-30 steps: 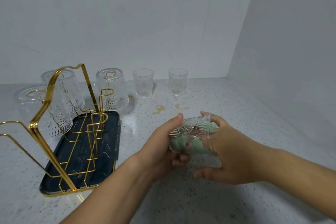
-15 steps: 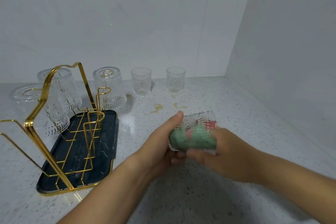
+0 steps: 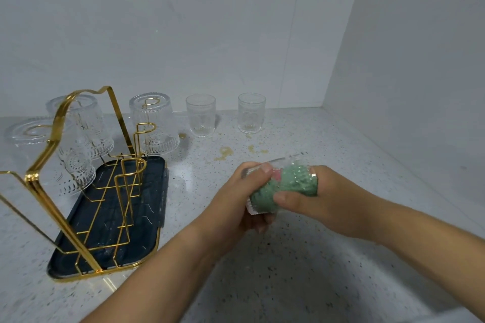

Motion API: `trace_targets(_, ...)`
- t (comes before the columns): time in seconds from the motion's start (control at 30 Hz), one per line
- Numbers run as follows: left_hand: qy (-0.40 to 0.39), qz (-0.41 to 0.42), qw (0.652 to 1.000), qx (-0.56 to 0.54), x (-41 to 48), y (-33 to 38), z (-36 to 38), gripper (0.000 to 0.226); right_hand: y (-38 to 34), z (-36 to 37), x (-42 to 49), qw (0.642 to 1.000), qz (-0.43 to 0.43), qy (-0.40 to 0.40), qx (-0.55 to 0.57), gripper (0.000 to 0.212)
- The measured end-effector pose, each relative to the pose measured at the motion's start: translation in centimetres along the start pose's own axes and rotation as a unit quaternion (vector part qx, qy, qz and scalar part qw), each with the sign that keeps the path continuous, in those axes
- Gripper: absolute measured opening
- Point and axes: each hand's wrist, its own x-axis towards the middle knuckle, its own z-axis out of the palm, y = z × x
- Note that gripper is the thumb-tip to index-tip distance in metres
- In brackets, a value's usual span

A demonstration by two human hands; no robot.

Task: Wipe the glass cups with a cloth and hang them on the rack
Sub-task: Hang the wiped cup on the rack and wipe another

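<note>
The glass cup point(image 3: 290, 162) is held on its side above the table point(image 3: 288, 270), between both hands. The left hand point(image 3: 233, 202) is curled round one end, its grip clamped on the cup. The green cloth point(image 3: 296, 182) is seen through the glass, inside the cup; the right hand point(image 3: 330, 199) has its grip closed on it, thumb pressed on the outer wall. Three inverted cups point(image 3: 154, 123) are hung on the gold rack point(image 3: 32, 178). Two upright cups point(image 3: 200, 118) are stood behind, well apart from the hands.
</note>
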Motion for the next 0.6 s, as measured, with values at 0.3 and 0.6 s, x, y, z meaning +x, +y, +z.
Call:
trace_targets(0.3, 0.059, -0.047, 0.987, -0.140, 0.9, 1.1, -1.2, 0.042, -1.0, -0.7, 1.2, 0.987, -0.007, 0.159, 0.009, 0.013)
trace_targets(0.6, 0.161, 0.003, 0.985, -0.059, 1.3, -0.1, -1.2, 0.051, -0.6, 1.5, 0.6, 0.961, 0.030, 0.184, 0.202, 0.113)
